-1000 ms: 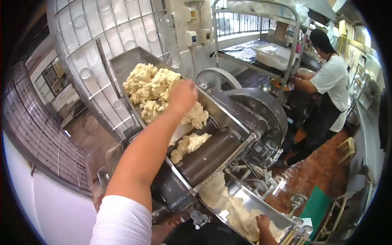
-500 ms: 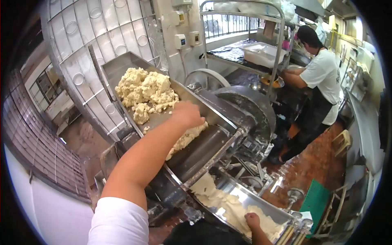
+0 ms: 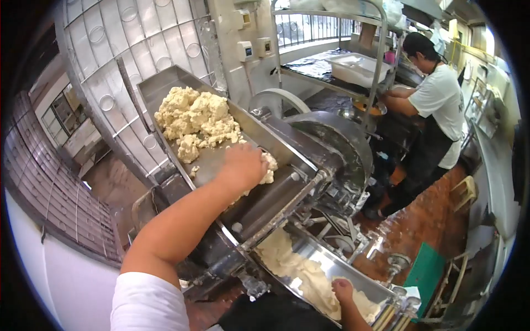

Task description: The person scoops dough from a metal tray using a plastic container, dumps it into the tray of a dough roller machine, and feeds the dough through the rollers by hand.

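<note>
My left hand (image 3: pixel 243 165) reaches into the upper metal tray (image 3: pixel 165 74), its fingers curled against crumbly dough (image 3: pixel 269 167) beside the steel roller (image 3: pixel 270 201). Part of that dough is hidden behind the hand and forearm. A larger heap of pale, lumpy dough (image 3: pixel 196 116) sits farther up the tray. Below, my right hand (image 3: pixel 343 289) hovers over or touches a flattened sheet of dough (image 3: pixel 301 270) in the lower metal tray (image 3: pixel 337 259). Its fingers are curled in, and I see nothing in them.
A large wheel and a rounded machine guard (image 3: pixel 342 143) stand right of the rollers. Beyond them a co-worker (image 3: pixel 439 105) bends over a bowl (image 3: pixel 369 107). A rack (image 3: pixel 381 49) holds a white tub (image 3: pixel 359 69). A green board (image 3: pixel 428 273) leans at the lower right.
My left hand has moved slightly left and down, with dough now showing on its right side. More of the roller is bare. My right hand has shifted slightly up.
</note>
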The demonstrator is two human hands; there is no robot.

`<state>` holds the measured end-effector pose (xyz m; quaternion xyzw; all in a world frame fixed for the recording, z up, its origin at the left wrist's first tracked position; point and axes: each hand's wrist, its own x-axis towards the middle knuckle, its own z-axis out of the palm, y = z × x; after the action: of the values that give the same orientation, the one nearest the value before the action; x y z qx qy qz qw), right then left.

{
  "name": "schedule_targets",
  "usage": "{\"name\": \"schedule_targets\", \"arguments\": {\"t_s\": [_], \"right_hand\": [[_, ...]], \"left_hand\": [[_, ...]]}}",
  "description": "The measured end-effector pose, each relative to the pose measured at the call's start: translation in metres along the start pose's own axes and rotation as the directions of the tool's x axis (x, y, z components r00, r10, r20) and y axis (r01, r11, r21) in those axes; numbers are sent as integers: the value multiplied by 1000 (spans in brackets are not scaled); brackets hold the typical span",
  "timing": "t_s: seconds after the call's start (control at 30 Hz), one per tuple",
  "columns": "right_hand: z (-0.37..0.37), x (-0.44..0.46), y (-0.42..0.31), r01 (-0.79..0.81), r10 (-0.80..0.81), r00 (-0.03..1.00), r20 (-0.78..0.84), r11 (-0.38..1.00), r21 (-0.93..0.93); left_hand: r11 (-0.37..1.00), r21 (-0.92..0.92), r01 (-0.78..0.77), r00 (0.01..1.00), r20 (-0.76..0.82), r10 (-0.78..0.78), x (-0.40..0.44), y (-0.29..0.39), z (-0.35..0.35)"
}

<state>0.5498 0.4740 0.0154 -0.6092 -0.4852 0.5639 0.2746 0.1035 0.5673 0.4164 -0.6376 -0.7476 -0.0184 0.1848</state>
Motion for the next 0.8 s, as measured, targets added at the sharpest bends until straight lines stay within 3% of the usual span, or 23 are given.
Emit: {"name": "schedule_targets", "arguments": {"t_s": [0.13,0.27,0.33,0.4,0.5,0.57,0.6,0.7,0.8], "right_hand": [[34,26,-27,10,-13,994,107,999,31],[86,34,-104,12,-37,954,299,996,87],[114,37,-150,-166,68,885,461,971,174],[142,47,-188,-353,94,755,648,892,282],[196,60,-238,-548,82,721,689,675,493],[220,61,-271,-606,-112,679,725,471,641],[230,61,-283,-635,-208,664,718,350,689],[253,70,-298,-706,-356,556,751,275,653],[266,78,-306,-715,-410,534,740,249,654]], "left_hand": [[997,-79,-7,978,-208,-10,7,-3,-5],[896,-365,253,963,180,-199,18,-1,-15],[801,-495,336,935,277,-221,24,-10,-1],[843,-427,328,924,329,-193,22,-3,-1],[887,-344,308,904,397,-160,17,9,-14],[875,-371,312,876,470,-113,15,11,-22],[886,-359,295,899,419,-130,15,11,-14],[902,-335,273,935,314,-167,16,12,10],[885,-345,312,927,317,-203,20,14,15]]}}
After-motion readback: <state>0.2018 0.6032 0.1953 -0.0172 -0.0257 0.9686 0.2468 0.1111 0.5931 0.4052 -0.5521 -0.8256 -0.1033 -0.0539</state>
